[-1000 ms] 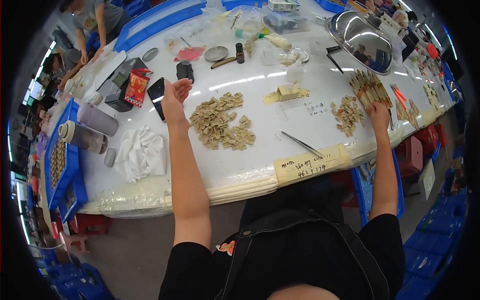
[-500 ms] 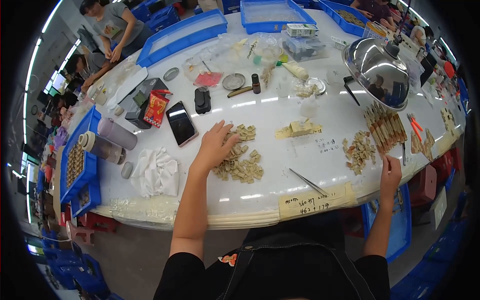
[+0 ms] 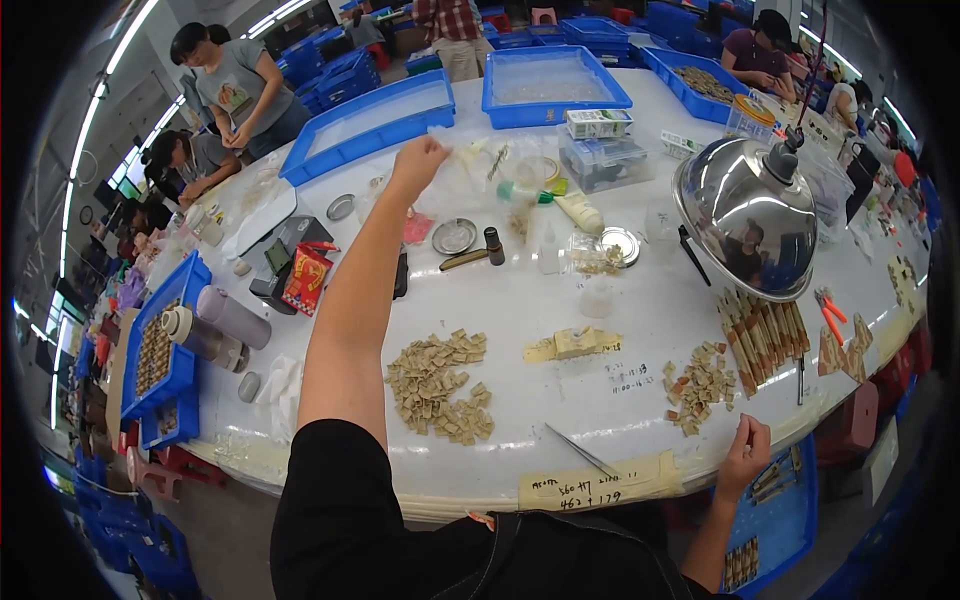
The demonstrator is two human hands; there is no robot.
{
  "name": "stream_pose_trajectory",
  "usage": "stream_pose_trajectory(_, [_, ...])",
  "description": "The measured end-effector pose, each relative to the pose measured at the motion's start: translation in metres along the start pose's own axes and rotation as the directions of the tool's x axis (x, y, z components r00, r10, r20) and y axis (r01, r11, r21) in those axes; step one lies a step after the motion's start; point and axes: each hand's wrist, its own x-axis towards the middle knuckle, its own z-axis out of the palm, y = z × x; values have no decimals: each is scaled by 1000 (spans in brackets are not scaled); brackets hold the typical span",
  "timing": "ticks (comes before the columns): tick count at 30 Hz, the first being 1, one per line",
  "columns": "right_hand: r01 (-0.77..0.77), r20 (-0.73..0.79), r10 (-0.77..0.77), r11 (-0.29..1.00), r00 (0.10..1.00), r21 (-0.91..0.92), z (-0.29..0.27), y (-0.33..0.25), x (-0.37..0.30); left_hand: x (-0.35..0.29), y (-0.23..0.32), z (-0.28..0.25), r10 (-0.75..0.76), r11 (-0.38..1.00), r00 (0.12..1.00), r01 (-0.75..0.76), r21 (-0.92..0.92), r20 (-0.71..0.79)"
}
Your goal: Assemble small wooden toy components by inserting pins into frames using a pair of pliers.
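Observation:
My left hand (image 3: 420, 160) reaches far across the white table, its fingers closed at the crumpled clear plastic bag (image 3: 470, 165). Under that forearm's right side lies a pile of small beige chips (image 3: 435, 385). My right hand (image 3: 748, 450) is by the table's front edge with fingers curled together; anything inside them is hidden. Closest to it are a smaller heap of chips (image 3: 700, 390) and a row of brown-and-tan sticks (image 3: 765, 340). Metal tweezers (image 3: 580, 450) lie near the front edge. A beige block (image 3: 575, 342) sits on yellow tape mid-table.
A shiny metal lamp shade (image 3: 745, 215) hangs over the right side. Blue trays (image 3: 370, 125) line the back. Bottles (image 3: 235, 315) and a white cloth (image 3: 285, 385) are on the left. Red-handled pliers (image 3: 832, 315) lie right. Other people work across the table.
My left hand has left the chip pile and stretched away to the plastic bag. My right hand has shifted slightly left and nearer me. The view has tilted up, showing more of the room.

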Motion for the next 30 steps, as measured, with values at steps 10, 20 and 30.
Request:
stream_pose_trajectory(10, [-107,171,29,878,985,467,-28,-76,28,-122,199,-169,430,873,903,-417,-253,-4])
stream_pose_trajectory(20, [-216,361,-808,291,467,932,-19,-239,9,-341,230,-104,791,603,512,-554,-574,336])
stream_pose_trajectory(30, [-339,569,-806,496,161,799,-53,-208,-39,-386,262,-29,909,170,380,-712,-682,-171])
